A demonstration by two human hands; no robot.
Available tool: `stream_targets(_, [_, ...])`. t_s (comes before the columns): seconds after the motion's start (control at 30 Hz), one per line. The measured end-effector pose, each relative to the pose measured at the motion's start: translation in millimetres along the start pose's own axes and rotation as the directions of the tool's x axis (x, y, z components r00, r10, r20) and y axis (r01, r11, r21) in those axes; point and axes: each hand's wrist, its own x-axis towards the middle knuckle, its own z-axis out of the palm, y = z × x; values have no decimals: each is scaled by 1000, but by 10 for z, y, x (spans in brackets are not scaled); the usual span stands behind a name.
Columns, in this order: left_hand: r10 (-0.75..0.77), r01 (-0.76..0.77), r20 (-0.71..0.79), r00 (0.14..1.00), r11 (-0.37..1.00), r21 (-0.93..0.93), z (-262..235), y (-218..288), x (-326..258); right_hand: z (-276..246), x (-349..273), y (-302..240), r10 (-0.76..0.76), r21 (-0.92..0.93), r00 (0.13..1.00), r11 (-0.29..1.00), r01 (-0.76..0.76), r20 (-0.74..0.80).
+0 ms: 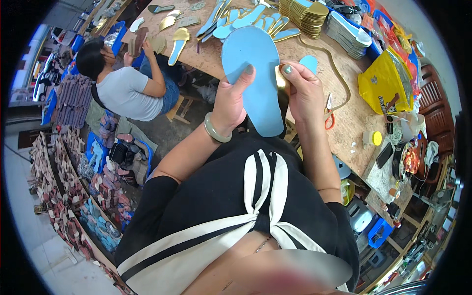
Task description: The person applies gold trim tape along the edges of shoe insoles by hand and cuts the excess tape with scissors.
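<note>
Upright in front of me is a light-blue insole [251,54], broad at the top and narrower toward my body. My left hand [231,101] is closed on its left edge, with the thumb on the blue face and the fingers hidden behind. At the right edge, my right hand [305,88] pinches a shiny gold strip [282,83] between thumb and fingers. Part of that strip hangs along the insole's side. Beyond my hands, several blue insoles with gold edging [248,17] lie on the wooden table [361,115].
Gold-edged stacks [306,17] and pale insole stacks [346,37] stand at the far right. Orange-handled scissors [329,120], a long thin strip [344,73], a yellow bag [386,81], a yellow-lidded jar [372,137] and a phone [385,155] lie rightward. A co-worker [130,91] sits at left.
</note>
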Motion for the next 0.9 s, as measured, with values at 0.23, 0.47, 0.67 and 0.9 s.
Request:
stream_targets(0.23, [82, -82, 9, 997, 997, 8, 20, 18, -44, 158, -113, -12, -40, 62, 999, 997, 41, -21])
stream_targets(0.47, [121, -121, -6, 993, 993, 18, -14, 64, -68, 108, -107, -11, -165, 91, 985, 983, 161, 45])
stream_targets(0.67, [96, -96, 2, 995, 995, 3, 4, 85, -76, 154, -104, -36, -156, -22, 985, 987, 158, 80])
stream_targets(0.9, [110, -110, 51, 993, 994, -8, 5, 66, -95, 165, -142, 1, -115, 21, 992, 993, 114, 51])
